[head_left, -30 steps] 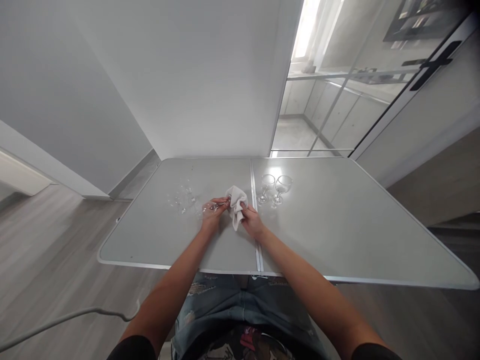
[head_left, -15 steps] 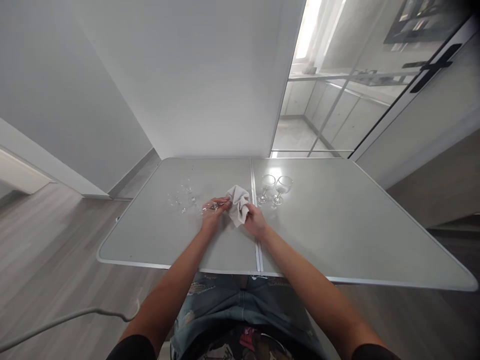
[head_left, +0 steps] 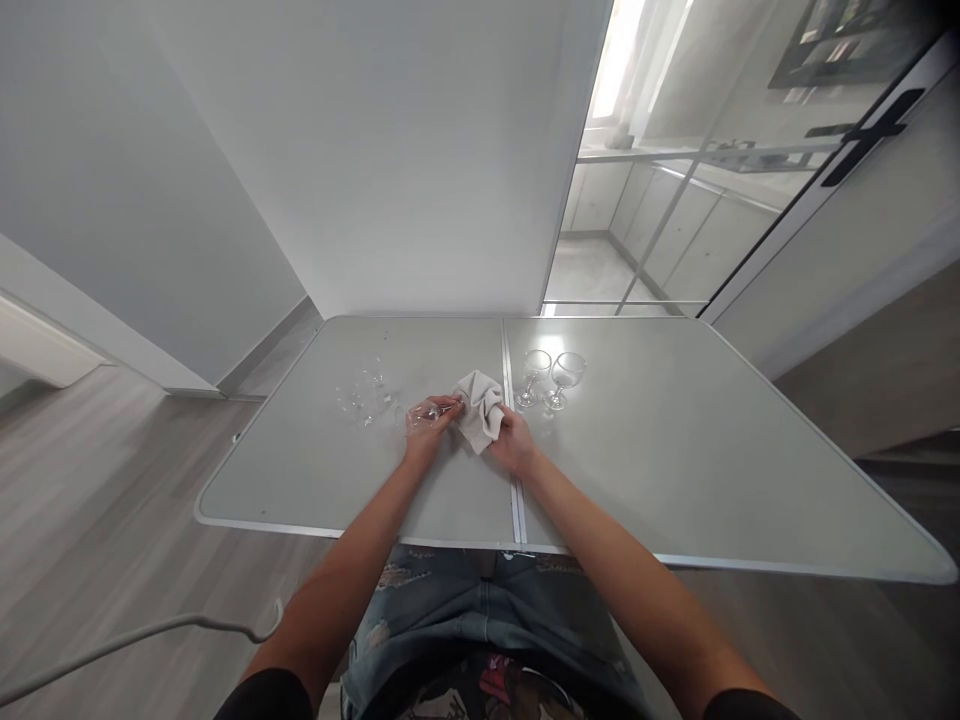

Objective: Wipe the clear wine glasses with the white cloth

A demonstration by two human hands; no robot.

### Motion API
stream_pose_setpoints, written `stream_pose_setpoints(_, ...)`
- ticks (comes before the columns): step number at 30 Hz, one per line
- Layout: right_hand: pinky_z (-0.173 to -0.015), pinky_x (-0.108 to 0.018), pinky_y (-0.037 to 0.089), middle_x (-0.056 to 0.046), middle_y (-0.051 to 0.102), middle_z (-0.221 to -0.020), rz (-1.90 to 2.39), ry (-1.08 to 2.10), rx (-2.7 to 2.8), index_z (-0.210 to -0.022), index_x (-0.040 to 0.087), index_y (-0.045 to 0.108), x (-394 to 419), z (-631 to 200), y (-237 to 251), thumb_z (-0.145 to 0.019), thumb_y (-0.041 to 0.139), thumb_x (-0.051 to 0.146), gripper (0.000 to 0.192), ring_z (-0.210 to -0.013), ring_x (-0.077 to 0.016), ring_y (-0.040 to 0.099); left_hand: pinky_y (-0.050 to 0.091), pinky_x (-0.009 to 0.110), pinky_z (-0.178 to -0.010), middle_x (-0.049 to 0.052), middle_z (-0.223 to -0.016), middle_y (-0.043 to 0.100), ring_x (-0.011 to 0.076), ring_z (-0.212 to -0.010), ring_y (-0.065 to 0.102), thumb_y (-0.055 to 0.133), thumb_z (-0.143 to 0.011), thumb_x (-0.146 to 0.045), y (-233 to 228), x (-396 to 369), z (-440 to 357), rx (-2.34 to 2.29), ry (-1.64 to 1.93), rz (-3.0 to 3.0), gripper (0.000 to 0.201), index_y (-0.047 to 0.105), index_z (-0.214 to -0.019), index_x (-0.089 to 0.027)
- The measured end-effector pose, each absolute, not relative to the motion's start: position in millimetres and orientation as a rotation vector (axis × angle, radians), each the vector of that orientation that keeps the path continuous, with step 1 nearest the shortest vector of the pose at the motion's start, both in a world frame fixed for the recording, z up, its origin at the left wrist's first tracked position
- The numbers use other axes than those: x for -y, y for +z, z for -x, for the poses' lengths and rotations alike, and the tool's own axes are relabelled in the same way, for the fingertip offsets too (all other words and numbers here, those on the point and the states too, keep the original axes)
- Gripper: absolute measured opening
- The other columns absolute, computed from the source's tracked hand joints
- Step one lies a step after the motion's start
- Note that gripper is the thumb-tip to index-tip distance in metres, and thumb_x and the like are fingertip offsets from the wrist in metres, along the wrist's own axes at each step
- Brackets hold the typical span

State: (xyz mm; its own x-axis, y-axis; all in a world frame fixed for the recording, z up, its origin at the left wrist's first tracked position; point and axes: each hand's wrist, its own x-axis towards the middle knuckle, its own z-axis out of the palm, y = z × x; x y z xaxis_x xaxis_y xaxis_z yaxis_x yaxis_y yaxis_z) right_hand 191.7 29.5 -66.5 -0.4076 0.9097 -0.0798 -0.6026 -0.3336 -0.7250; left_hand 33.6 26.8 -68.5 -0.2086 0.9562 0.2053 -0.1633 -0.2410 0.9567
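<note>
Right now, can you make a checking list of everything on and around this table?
Surface: grey folding table with a seam down its middle, bare around the glassware.
Job's things: clear glass lying sideways in the left hand; white cloth bunched at its end.
Clutter: two stemmed glasses upright right of the seam; more clear glasses on the left, too faint to count.
Hands: left hand grips the glass; right hand grips the cloth.
Cables: white cable on the floor, lower left.
Surroundings: white wall panel, glass doors, wood floor.
</note>
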Motion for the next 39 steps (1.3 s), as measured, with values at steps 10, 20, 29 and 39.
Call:
stream_pose_setpoints(10,-0.078,-0.033,0.053,-0.003,0.071,-0.079,0.644,1.969,0.685,-0.084,0.020,0.069,-27,-190,-69,-0.076,0.071,0.041,0.023,-0.085,-0.0215,0.066,0.055,0.043,-0.093,0.010,-0.096,0.076,0.0238,-0.094,0.072,0.086,-0.069,-0.037,-69,-28,-30,-1.183,1.669,-1.142,0.024,0.075,-0.081,-0.019)
stream_pose_setpoints(20,-0.069,-0.028,0.052,-0.002,0.069,-0.077,0.744,1.838,0.696,-0.088,0.021,0.069,-30,-185,-70,-0.076,0.074,0.040,0.023,-0.074,-0.0167,0.063,0.052,0.044,-0.098,0.009,-0.095,0.076,0.0237,-0.098,0.071,0.087,-0.068,-0.032,-64,-24,-33,-1.057,1.643,-1.186,0.020,0.074,-0.079,-0.020)
stream_pose_setpoints(29,-0.079,-0.027,0.051,-0.001,0.072,-0.109,0.810,1.556,1.038,-0.116,0.028,0.072,-27,-186,-62,-0.069,0.069,0.017,0.048,-0.095,-0.0163,0.063,0.053,0.042,-0.097,0.008,-0.097,0.075,0.0226,-0.100,0.070,0.087,-0.068,-0.033,-63,-23,-32,-1.043,1.679,-1.159,0.022,0.074,-0.081,-0.020)
stream_pose_setpoints(39,-0.066,-0.025,0.048,-0.003,0.071,-0.089,0.697,1.742,0.850,-0.102,0.023,0.073,-26,-186,-62,-0.068,0.072,0.021,0.033,-0.077,-0.0157,0.061,0.054,0.041,-0.094,0.009,-0.095,0.076,0.0240,-0.098,0.071,0.088,-0.065,-0.037,-61,-24,-35,-1.082,1.575,-1.170,0.025,0.073,-0.077,-0.020)
